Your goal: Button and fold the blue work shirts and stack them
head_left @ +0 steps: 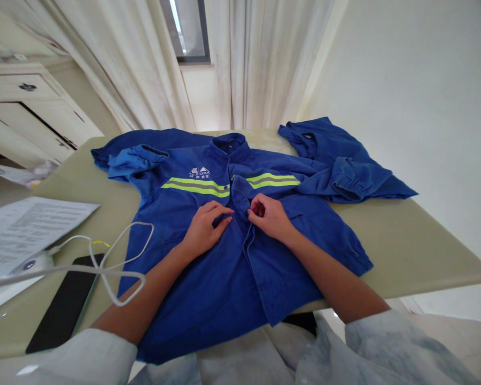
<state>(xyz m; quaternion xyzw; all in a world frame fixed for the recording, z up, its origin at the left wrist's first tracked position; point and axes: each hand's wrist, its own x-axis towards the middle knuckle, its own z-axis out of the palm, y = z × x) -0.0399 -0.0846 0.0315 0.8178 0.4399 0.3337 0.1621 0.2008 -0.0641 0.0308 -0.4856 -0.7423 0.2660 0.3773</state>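
A blue work jacket (pixel 208 289) lies front side up across the table, its collar (pixel 229 144) pointing away from me. Yellow-green reflective stripes (pixel 272 181) cross the chest, and a white logo sits above the left stripe. The front is partly undone, with a dark snap button (pixel 226 188) showing at the stripe. My left hand (pixel 207 229) pinches the jacket's left front edge between thumb and finger. Just across the opening, my right hand (pixel 269 215) is closed on the edge of the front flap (pixel 240 193). Its curled fingers partly hide the cloth they grip.
More folded blue cloth (pixel 324 136) lies at the table's back right. On the left are a black phone (pixel 66 307), a looped white cable (pixel 100 270) and printed sheets (pixel 32 227). The table's right edge (pixel 457 256) faces a white wall; curtains (pixel 264 64) hang behind.
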